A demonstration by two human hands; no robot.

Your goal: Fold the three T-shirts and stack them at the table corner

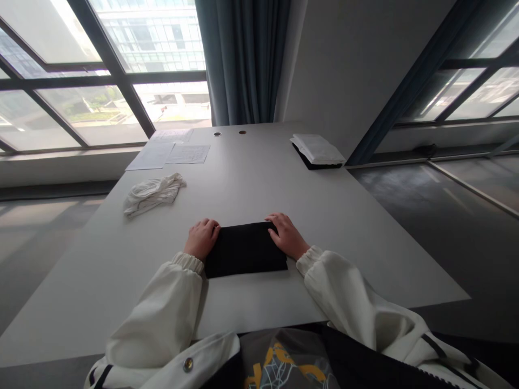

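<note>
A black cloth [243, 249], folded into a flat rectangle, lies on the white table [259, 183] just in front of me. My left hand [201, 238] rests at its left edge with the fingers curled under against the cloth. My right hand [286, 235] lies on the cloth's right end, fingers bent and pressing down on the far corner. Both arms are in white sleeves.
A crumpled white cloth [153, 193] lies at the left of the table. Sheets of paper [170, 152] sit at the far left. A folded white cloth on a dark one [317, 149] is at the far right edge. Windows and a curtain stand behind.
</note>
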